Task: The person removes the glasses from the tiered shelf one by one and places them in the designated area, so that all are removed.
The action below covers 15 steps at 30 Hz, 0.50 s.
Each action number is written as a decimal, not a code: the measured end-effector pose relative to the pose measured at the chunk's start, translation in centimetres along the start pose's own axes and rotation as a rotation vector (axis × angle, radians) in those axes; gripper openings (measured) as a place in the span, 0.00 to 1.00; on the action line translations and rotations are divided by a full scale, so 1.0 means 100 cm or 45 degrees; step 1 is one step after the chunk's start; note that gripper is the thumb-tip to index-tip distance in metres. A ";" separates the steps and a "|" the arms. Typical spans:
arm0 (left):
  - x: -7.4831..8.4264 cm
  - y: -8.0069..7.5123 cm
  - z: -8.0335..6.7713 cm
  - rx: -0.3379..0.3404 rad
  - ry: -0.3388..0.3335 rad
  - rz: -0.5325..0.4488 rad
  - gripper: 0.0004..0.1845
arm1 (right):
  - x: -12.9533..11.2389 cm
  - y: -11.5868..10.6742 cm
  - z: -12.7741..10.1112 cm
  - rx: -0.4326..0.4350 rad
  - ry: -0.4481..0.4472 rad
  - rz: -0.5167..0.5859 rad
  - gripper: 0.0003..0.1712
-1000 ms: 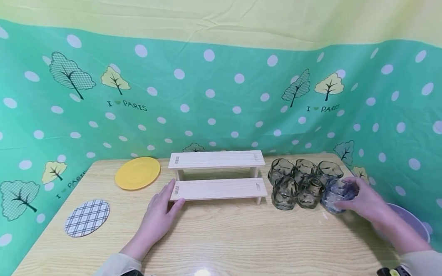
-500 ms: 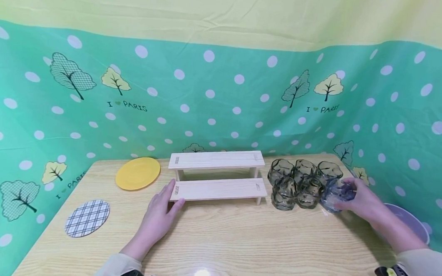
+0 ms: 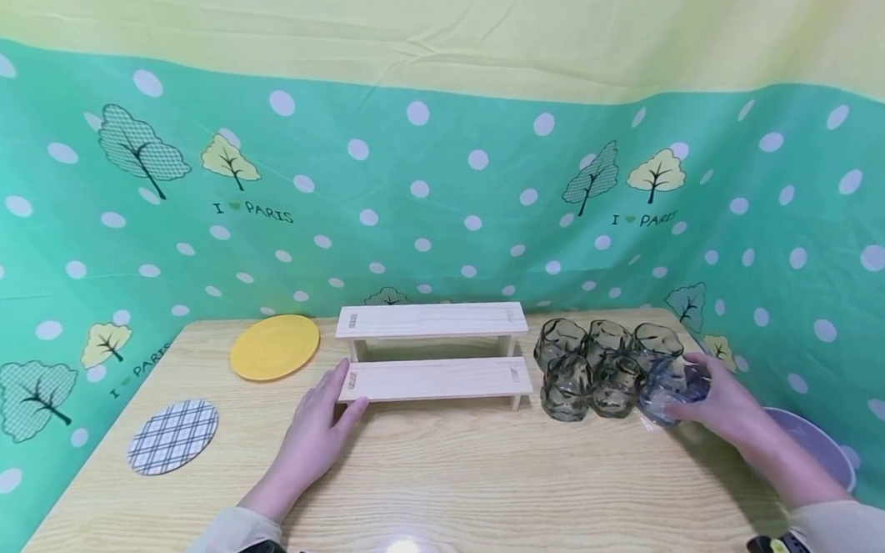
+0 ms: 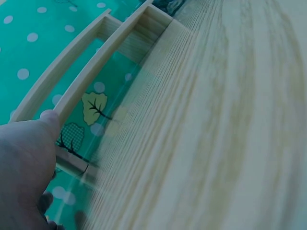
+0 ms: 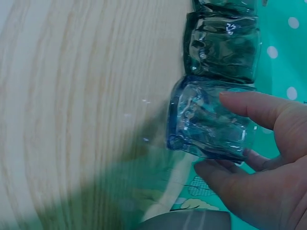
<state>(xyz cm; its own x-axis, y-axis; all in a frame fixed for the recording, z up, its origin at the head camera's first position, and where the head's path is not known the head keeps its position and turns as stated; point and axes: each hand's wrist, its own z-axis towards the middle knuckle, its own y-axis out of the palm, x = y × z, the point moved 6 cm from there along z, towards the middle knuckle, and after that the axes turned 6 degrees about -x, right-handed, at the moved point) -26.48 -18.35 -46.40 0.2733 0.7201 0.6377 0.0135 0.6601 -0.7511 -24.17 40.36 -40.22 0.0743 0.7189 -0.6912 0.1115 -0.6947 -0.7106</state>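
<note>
My right hand (image 3: 728, 408) holds a wavy-sided blue glass (image 3: 665, 393), with the thumb on the near side and fingers around the other. In the right wrist view, this blue glass (image 5: 208, 120) sits right against a grey glass (image 5: 223, 48). Several smoky grey glasses (image 3: 568, 387) stand in two rows to its left. A two-step pale wooden shelf (image 3: 437, 381) stands at the middle back of the table. My left hand (image 3: 318, 429) grips the left end of its lower step; in the left wrist view the thumb of this hand (image 4: 24, 163) lies on the board's edge.
A yellow plate (image 3: 275, 348) lies left of the shelf, with a round plaid coaster (image 3: 175, 436) nearer the front. A purple bowl (image 3: 817, 442) sits by the right edge, partly behind my right forearm. Green dotted cloth (image 3: 417, 183) encloses the back and sides.
My right hand and the blue glass have shifted very slightly left, toward the grey glasses. The left hand and the shelf stay where they were.
</note>
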 end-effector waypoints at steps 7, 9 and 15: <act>0.000 -0.002 0.000 0.004 0.010 0.005 0.41 | -0.026 -0.005 -0.010 0.090 -0.097 -0.159 0.69; 0.001 -0.002 0.001 0.004 0.023 0.019 0.41 | -0.039 -0.004 -0.013 0.130 -0.127 -0.224 0.69; 0.006 -0.006 0.001 0.016 0.074 0.114 0.43 | -0.085 0.012 -0.019 0.204 -0.261 -0.306 0.66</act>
